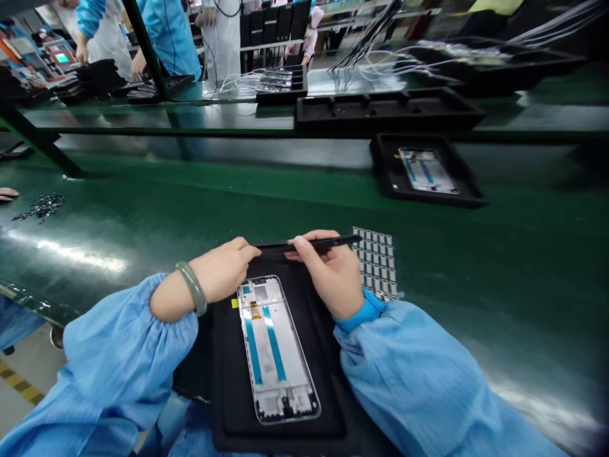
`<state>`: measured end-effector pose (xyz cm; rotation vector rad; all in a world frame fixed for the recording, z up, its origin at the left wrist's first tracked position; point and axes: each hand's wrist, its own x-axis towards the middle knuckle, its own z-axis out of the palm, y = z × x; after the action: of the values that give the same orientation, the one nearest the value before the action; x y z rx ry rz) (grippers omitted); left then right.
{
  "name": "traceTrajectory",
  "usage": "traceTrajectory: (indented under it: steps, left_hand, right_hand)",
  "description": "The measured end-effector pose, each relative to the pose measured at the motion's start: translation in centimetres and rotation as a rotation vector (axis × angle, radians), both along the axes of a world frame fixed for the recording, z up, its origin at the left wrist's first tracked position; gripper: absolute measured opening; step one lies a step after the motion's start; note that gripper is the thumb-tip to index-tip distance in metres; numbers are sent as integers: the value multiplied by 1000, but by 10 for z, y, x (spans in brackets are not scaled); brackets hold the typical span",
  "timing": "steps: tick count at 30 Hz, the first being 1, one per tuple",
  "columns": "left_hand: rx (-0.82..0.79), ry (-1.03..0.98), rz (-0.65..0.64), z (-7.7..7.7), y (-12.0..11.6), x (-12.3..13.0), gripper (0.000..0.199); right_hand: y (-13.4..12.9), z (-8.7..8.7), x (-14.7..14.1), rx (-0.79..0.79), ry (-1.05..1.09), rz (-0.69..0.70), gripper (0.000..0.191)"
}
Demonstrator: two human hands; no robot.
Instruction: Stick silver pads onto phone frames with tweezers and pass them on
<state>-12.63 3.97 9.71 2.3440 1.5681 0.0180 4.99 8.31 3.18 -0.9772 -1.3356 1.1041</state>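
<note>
A silver phone mid-frame [280,343] with two blue adhesive strips lies in a black foam tray [328,393] in front of me. My right hand [330,270] grips a pair of black tweezers [333,242], held almost level above the tray's far edge, tips pointing left. Just beyond the frame's upper left corner is my left hand [226,266], its fingers pinched together close to the tweezer tips. Whatever it pinches is too small or hidden to make out. Right of my right hand lies a sheet of small grey parts [378,263], laid out in rows.
Another black tray [431,190] holds a similar phone frame [428,170] at the back right. A raised shelf [228,117] bears more black trays and cables. Small dark pieces [45,206] are heaped on the green bench [143,209] at left, near another person's hand [8,193].
</note>
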Motion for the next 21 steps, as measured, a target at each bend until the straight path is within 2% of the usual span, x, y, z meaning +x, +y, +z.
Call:
traceTrajectory:
  steps: [2,3,5,8,11,14,16,19,21]
  left_hand:
    - [77,-16,-15,2,-16,20,26]
    - [124,-26,-64,0,-25,33,24]
    - [161,-15,-162,-6,-41,61,38]
    - [98,15,-146,-19,-52,95,58]
    - [-15,79,-72,-25,-47,111,63]
    - [-63,129,-27,-23,-37,113,48]
    - [-58,165,11,-23,-28,106,34]
    - [-35,242,98,-26,-4,79,21]
    - [-17,296,171,-27,20,54,22]
  right_hand:
    - [3,11,5,10,76,-36,26]
    - [4,17,8,29,101,-57,25]
    - [7,25,15,76,130,-104,22]
    - [12,27,24,109,144,-170,21]
    - [18,23,33,85,167,-218,21]
    - [24,18,45,58,175,-249,22]
    - [28,16,57,73,178,-292,24]
    - [32,13,83,116,175,-397,27]
    - [29,10,101,103,146,-451,28]
